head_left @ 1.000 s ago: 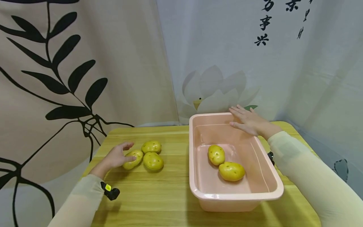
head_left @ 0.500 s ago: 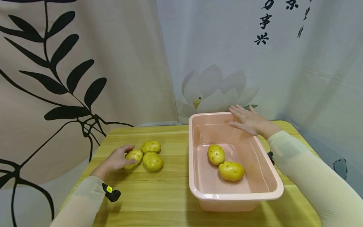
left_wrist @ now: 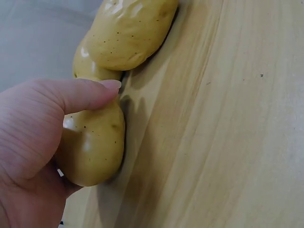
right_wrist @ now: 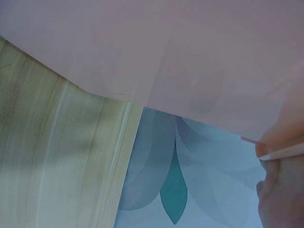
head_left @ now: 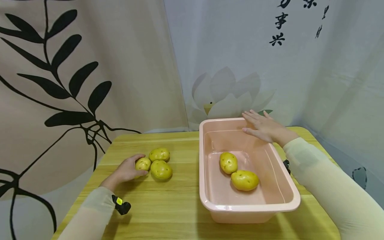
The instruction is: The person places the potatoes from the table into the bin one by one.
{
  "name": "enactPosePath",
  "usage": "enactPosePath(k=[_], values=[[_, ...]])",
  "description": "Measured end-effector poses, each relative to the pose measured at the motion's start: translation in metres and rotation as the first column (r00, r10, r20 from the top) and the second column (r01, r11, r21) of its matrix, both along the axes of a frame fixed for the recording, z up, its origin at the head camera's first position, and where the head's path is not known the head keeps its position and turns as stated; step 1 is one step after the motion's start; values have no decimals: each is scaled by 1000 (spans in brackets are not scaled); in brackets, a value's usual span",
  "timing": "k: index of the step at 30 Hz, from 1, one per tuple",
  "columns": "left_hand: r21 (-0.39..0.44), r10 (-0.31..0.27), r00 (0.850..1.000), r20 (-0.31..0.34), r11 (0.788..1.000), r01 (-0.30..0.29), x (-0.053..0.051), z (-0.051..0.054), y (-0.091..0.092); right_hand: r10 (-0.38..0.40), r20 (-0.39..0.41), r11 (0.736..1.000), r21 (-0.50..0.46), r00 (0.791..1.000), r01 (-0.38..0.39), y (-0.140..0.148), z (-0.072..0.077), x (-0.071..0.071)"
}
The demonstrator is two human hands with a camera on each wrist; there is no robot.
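Observation:
My left hand [head_left: 127,169] is around a yellow potato [head_left: 143,163] on the left of the table. In the left wrist view its thumb lies across that potato [left_wrist: 95,149], with the other fingers mostly hidden behind it. Two more potatoes sit close by, a rear potato [head_left: 159,154] and a front potato [head_left: 161,169]. My right hand [head_left: 265,129] rests on the far right corner of a pink basin [head_left: 246,208], fingers outstretched over the rim. Only part of this hand [right_wrist: 282,194] shows at the edge of the right wrist view.
Inside the basin lie two potatoes, one round potato [head_left: 228,163] and one longer potato [head_left: 244,180]. A wooden table [head_left: 168,206] bears everything. Behind it hangs a pale curtain [head_left: 138,66] printed with leaves, a flower and writing.
My left hand has moved slightly right and its thumb and fingers have closed round the leftmost potato. The right hand and basin have stayed in place.

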State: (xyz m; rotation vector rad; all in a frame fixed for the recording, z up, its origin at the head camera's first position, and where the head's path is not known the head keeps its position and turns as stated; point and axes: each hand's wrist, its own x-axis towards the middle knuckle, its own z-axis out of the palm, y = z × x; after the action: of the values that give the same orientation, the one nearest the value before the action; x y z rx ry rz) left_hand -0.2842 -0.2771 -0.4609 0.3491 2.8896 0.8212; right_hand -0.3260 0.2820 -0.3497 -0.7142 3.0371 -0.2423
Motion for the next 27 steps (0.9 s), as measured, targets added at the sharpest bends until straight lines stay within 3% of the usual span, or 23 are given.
enactPosePath(k=[14,27], values=[[11,35,999,-6,999,-34,3,-6,-4,-8,34,999,-32,999,9,-1,1,2],[-19,-8,1000,-15,1000,8,19,0,-5,-5,38,999,-42,999,7,-1,1,1]])
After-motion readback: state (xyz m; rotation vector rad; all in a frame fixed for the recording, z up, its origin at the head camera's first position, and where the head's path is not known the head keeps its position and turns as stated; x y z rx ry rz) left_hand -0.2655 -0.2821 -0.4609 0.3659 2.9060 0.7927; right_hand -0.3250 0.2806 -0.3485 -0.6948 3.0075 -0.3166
